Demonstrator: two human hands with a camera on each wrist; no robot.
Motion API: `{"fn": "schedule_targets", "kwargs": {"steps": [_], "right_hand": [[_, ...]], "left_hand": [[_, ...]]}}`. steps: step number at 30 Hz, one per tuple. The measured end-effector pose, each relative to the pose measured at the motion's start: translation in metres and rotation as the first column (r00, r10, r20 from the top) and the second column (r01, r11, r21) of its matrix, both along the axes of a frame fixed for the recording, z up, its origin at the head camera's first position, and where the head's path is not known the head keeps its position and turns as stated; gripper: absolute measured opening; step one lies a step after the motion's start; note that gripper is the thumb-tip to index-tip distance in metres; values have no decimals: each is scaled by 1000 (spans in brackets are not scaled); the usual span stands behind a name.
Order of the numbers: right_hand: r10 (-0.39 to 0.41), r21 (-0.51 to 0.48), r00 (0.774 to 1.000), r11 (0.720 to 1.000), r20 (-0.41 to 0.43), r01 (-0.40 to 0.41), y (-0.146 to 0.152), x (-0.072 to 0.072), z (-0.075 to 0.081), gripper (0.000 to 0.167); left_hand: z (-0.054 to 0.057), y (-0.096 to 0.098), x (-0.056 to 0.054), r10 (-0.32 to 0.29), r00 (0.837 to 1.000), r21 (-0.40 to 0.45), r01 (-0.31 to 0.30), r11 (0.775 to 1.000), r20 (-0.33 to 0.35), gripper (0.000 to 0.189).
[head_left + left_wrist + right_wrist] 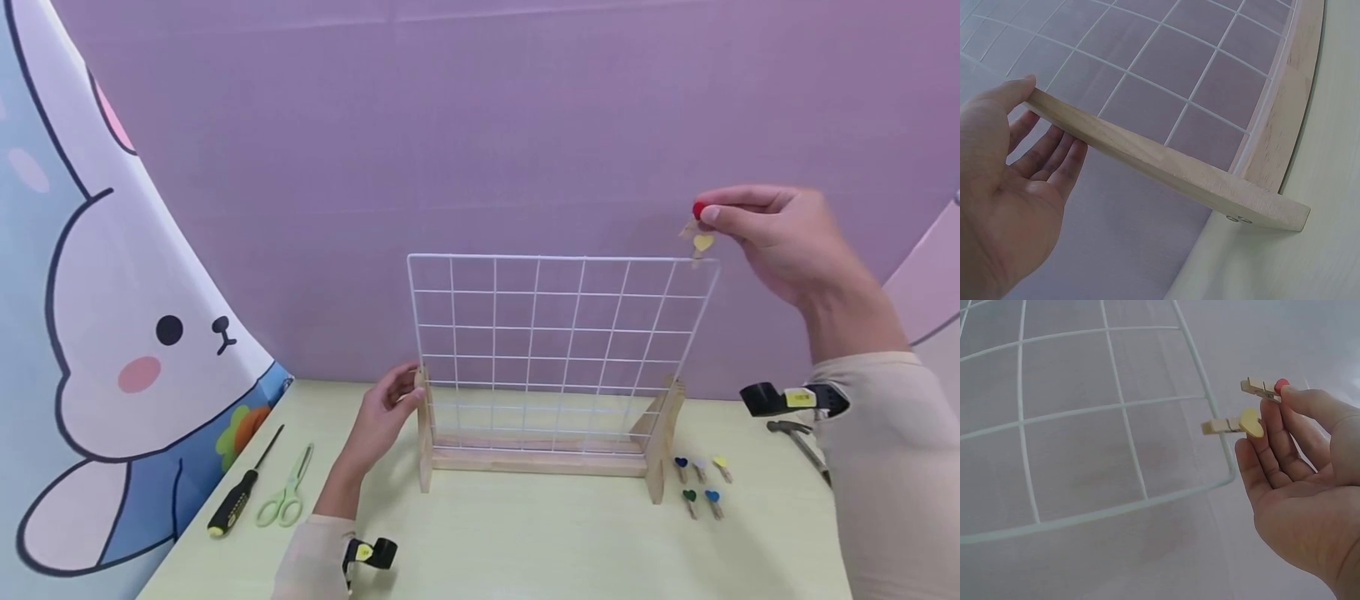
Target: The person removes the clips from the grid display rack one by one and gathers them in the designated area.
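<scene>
My right hand (791,246) pinches a small wooden clothespin with a red top (1263,388) between thumb and fingers, above the right top corner of a white wire grid (555,293). Just below it, a clothespin with a yellow heart (1250,423) sits across the grid's top wire near that corner. The grid stands upright in a wooden stand (536,461). At the left side, my left hand (1019,169) holds the stand's left upright (1129,147), thumb on one side and fingers on the other.
Right of the stand lie several heart clothespins (712,497), with a hammer (801,446) farther right. Green-handled scissors (288,500) and a screwdriver (236,504) lie at the left. A purple backdrop (525,125) rises behind the table (525,533).
</scene>
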State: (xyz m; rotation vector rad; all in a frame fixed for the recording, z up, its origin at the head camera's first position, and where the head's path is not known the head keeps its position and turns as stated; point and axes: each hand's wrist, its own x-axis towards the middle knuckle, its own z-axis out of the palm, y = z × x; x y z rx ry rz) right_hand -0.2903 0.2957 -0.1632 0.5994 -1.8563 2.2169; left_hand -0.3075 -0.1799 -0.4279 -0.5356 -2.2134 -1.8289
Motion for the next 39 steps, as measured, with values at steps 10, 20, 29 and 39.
{"fn": "schedule_targets", "kwargs": {"steps": [10, 20, 29, 39], "right_hand": [[21, -24, 1000, 999, -5, -21, 22, 8, 0, 24], [-171, 174, 981, 972, 86, 155, 46, 22, -11, 22], [-314, 416, 949, 867, 30, 273, 71, 35, -54, 22], [-399, 683, 917, 672, 7, 287, 89, 41, -102, 36]], "left_hand": [[0, -1, 0, 7, 1000, -5, -7, 1000, 0, 48], [-1, -4, 1, 11, 1000, -6, -11, 1000, -13, 47], [2, -7, 3, 11, 1000, -4, -11, 1000, 6, 48], [2, -11, 7, 18, 1000, -3, -18, 1000, -1, 47]]}}
